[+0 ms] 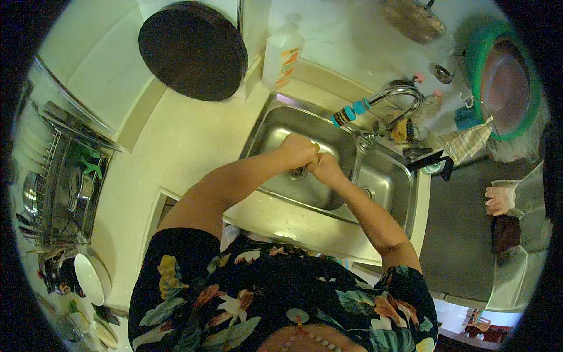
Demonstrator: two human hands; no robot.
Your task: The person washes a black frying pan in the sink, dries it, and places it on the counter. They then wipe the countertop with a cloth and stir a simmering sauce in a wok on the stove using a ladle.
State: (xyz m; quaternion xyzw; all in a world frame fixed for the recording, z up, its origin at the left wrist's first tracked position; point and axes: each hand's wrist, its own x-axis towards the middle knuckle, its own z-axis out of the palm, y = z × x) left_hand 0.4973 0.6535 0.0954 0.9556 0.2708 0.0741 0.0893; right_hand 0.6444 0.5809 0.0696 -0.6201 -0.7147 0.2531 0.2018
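Both of my hands meet over the larger left basin of a stainless steel double sink [281,125]. My left hand [298,150] is closed, its knuckles against my right hand [326,168], whose fingers are curled too. Whether anything is pinched between them cannot be seen. Just beneath the hands, the basin's drain [297,172] shows in part. Behind them, a curved chrome faucet [402,91] with a blue nozzle attachment [349,113] points over the basin.
A round dark pan or lid [193,50] and a white plastic bottle [281,57] stand behind the counter. At left are a dish rack [66,185] and a white bowl [92,279]. A checkered cloth [467,141] and a green-rimmed basin [474,83] hang at right.
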